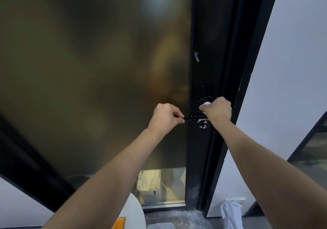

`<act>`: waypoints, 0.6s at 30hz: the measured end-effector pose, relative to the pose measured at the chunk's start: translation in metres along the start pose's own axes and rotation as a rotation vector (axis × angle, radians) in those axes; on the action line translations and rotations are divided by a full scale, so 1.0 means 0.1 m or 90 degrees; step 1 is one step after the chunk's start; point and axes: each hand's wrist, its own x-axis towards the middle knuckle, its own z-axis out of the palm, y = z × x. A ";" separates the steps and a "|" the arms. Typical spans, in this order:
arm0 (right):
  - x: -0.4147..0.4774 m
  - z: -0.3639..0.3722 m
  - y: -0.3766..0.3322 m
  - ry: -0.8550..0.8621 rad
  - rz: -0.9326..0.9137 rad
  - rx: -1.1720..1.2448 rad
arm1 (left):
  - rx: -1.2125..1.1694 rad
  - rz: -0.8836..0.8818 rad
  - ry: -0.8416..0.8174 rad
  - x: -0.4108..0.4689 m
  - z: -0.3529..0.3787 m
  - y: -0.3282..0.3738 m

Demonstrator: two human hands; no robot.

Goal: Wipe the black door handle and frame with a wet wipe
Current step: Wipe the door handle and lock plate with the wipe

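A black lever door handle (193, 116) sticks out leftward from the black door frame (200, 69), which runs down the right side of a frosted glass door. My left hand (165, 117) pinches the free end of the lever. My right hand (218, 109) is closed on a white wet wipe (206, 104), pressed against the handle's base by the round rose. Below the lever sits a small shiny lock knob (203, 123). Most of the wipe is hidden inside my fist.
The frosted glass panel (97, 69) fills the left and centre. A white wall (283, 87) stands right of the frame. On the floor lie a white plastic bag (231, 212) at lower right, a round white object (134, 214) and an orange item (118, 223).
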 end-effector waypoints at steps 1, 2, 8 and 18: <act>0.00 -0.01 -0.01 -0.014 0.001 -0.013 | 0.000 0.000 -0.001 0.00 0.00 0.00; 0.02 -0.01 0.01 -0.032 0.016 0.014 | -0.001 0.000 0.000 0.00 0.00 0.00; -0.05 -0.08 0.23 -0.314 0.270 0.603 | 0.002 0.001 0.004 -0.02 0.01 0.00; -0.40 0.07 0.41 -0.348 0.272 0.831 | -0.021 -0.007 0.012 -0.04 0.02 -0.01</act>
